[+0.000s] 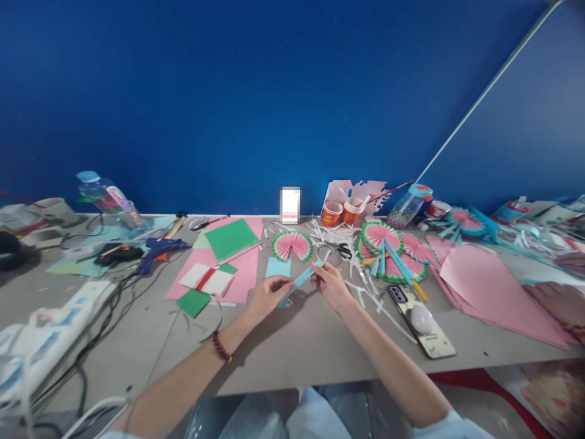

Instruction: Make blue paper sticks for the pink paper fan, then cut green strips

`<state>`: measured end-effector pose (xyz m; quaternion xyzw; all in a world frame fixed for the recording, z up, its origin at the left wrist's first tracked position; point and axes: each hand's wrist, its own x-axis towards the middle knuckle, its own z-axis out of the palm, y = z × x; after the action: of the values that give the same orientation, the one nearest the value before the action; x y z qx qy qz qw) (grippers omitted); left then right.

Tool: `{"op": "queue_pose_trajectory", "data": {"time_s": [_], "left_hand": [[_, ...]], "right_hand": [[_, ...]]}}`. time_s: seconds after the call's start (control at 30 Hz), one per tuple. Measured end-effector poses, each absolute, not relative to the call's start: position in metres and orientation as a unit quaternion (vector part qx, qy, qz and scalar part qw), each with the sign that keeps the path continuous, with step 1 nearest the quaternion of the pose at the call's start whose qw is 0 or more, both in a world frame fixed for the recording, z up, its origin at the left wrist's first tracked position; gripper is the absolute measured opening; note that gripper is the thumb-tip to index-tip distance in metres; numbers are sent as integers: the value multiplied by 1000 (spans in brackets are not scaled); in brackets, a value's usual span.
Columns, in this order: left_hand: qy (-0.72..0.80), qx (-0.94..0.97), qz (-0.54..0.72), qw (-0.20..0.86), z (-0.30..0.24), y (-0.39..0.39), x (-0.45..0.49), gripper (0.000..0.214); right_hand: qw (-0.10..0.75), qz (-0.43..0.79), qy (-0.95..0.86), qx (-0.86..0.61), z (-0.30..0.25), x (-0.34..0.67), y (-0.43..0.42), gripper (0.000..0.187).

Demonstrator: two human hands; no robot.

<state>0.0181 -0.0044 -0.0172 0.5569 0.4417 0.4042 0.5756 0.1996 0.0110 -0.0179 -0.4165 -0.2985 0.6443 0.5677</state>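
Grey tabletop (pixel 274 360), cluttered. My left hand (pixel 270 297) and right hand (pixel 333 285) both pinch a light-blue paper strip (pixel 303 277), nearer me than the central watermelon paper fan (pixel 291 239). Judged risks: uneven tugging could crease the strip; white paper offcuts (pixel 337 234), right of that fan, could tangle in.

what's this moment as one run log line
left hand: holds one end of light-blue paper strip | right hand: holds other end | beyond hands: pink-green pleated paper fan
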Motion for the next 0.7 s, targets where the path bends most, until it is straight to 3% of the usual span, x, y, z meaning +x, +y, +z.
{"op": "queue_pose_trajectory", "data": {"time_s": [0.13,0.27,0.4,0.53,0.7], "left_hand": [[471,594,407,509,-21,-3,17,26],[495,706,393,320,-17,-4,9,24],[465,798,358,137,-17,-6,5,20],[425,841,329,58,-22,-5,7,20],[412,852,320,51,-22,-5,7,21]], "right_hand": [[553,576,-396,-453,-21,199,11,32],[542,312,-605,-492,-16,204,10,38],[456,106,-758,-454,-15,204,7,17],[399,76,-811,-421,-20,199,3,9],[381,74,-812,-436,-22,197,2,7]]}}
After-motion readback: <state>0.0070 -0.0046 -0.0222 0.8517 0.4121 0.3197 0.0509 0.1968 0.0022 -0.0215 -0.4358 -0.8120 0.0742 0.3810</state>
